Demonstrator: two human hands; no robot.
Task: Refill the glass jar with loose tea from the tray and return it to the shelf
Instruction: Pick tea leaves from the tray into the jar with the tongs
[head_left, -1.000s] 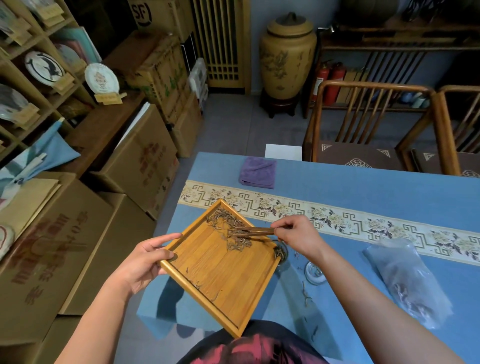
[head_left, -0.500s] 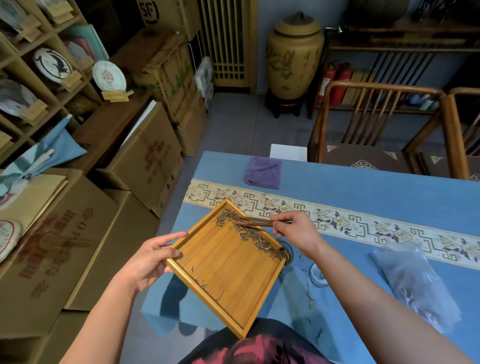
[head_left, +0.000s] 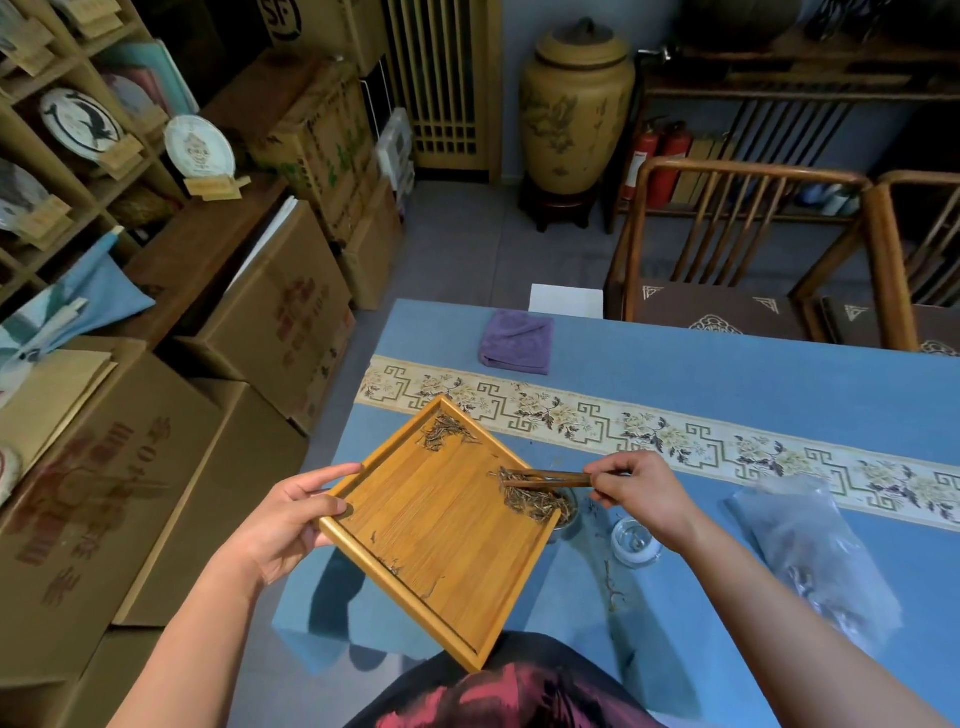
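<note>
My left hand (head_left: 283, 519) grips the left corner of a square bamboo tray (head_left: 431, 540), held tilted above the blue table. My right hand (head_left: 641, 491) pinches a pair of wooden tongs (head_left: 545, 478) whose tips rest on a pile of loose tea (head_left: 530, 501) at the tray's right corner. That corner hangs over the glass jar (head_left: 570, 512), which is mostly hidden behind the tray. A smaller clump of tea (head_left: 444, 431) lies in the tray's far corner. The jar's glass lid (head_left: 635, 540) sits on the table just right of the jar.
A clear plastic bag (head_left: 810, 561) with some tea lies on the table at right. A folded purple cloth (head_left: 517, 342) is at the far table edge. Cardboard boxes (head_left: 270, 312) and a shelf (head_left: 62, 135) stand at left, wooden chairs (head_left: 727, 249) behind the table.
The tongs have swept tea from the tray's far corner along its edge down to the right corner over the jar. My left hand keeps the tray tilted.
</note>
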